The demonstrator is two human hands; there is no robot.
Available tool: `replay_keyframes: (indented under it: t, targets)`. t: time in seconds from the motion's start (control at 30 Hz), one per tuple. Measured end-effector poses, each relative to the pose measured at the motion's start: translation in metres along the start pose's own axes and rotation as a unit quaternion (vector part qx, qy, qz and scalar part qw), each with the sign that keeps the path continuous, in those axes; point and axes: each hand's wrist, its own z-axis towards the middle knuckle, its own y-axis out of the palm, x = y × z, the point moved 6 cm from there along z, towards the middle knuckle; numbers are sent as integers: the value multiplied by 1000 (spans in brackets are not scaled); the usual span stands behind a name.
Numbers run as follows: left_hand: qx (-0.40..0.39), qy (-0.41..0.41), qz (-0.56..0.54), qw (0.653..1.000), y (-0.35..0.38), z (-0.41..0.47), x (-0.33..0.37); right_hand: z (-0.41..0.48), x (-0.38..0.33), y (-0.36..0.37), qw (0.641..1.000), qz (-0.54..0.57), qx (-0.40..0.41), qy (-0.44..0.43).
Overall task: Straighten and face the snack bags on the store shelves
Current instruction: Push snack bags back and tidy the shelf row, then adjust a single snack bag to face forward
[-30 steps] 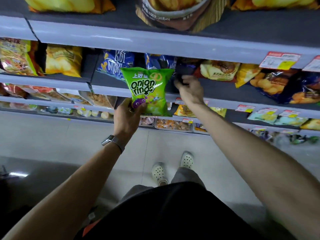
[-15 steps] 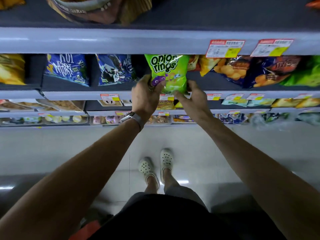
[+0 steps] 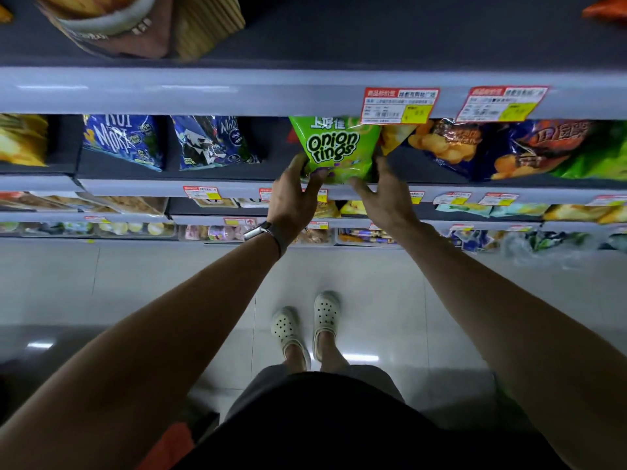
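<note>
A green Onion Rings bag (image 3: 334, 147) stands upright on the middle shelf (image 3: 142, 186), front facing me, top tucked under the shelf above. My left hand (image 3: 294, 198) holds its lower left corner, thumb across the front and fingers at the left edge. Just beside the bag's lower right edge is my right hand (image 3: 385, 195), fingers spread and gripping nothing. Two blue seaweed bags (image 3: 124, 140) (image 3: 212, 142) lean to the left of it, with a dark gap between them and the green bag.
Orange and blue chip bags (image 3: 451, 144) and another dark bag (image 3: 543, 150) lie slanted right of the green bag. A brown bag (image 3: 135, 25) sits on the top shelf. Price tags (image 3: 398, 105) hang on the shelf edges. Lower shelves hold small packs; my feet stand on the tiled floor.
The green bag went from out in the air, held in my left hand, to standing on the shelf. My right hand came to its right side and has now spread open.
</note>
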Motion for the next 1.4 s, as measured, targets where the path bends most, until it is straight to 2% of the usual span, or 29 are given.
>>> replay_keyframes:
  t: [0.23,0.53,0.87,0.97,1.1,1.4]
  targets:
    - [-25,-1,23,999,-4,-7,8,-2,1,-3,1000,-22,-16,-2]
    - [-88,-69,104,988,-26,-45,-11,-65,-11,-10,995,-87,39,5]
    - [-150,-39,121,980,-117,-132,-27,-165,-119,56,978,-202,-53,-27]
    - [-131,-68,99,984,-170,-161,-43,-188,-167,91,961,-251,-102,-61]
    - [-104,-135,125,977,-238,-207,-72,-215,-221,142,942,-281,-159,-90]
    - [-40,-235,148,960,-344,-280,-138,-262,-315,246,901,-323,-225,-185]
